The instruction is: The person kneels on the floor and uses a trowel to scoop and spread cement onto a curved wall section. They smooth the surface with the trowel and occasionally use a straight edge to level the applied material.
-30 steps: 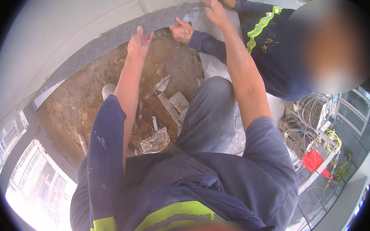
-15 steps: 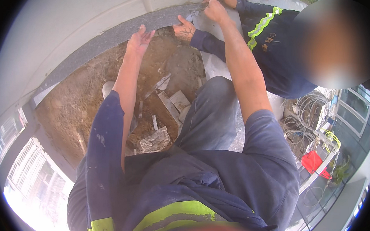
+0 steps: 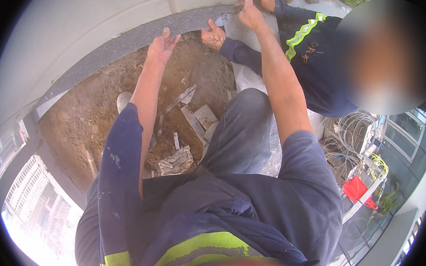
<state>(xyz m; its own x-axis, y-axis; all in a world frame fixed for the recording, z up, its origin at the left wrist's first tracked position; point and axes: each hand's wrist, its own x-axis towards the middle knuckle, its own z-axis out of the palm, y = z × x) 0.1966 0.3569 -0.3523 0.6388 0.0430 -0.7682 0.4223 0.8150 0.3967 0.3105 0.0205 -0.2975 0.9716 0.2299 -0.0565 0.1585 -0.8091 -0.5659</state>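
Brown, bare soil (image 3: 87, 100) fills the patch of ground on my feed, with a pale wall (image 3: 78, 39) curving along its far edge through the fisheye. Between the two runs a grey strip (image 3: 128, 42), lying along the foot of that wall and reaching a pale slab (image 3: 247, 72) near the soil's far right corner.

I have the left hand (image 3: 163, 45) at the strip's near edge, fingers loosely spread and gripping nothing I can see; whether it touches, I can't tell. My right hand (image 3: 251, 15) is up at the strip's right end with fingers curled; I can't make out whether anything is pinched there. A co-worker's hand (image 3: 213, 37), thumb up, is between mine at the same edge, and the other hand (image 3: 264, 0) is just beside my right fingertips.

As for progress, I judge the work to be partway: the strip lies against the wall for most of the visible run, but nothing shows me whether it is fixed. Soil below it is uncovered, and broken offcuts (image 3: 205, 116) and a crumpled sheet (image 3: 177, 161) lie loose toward the patch's near right corner.
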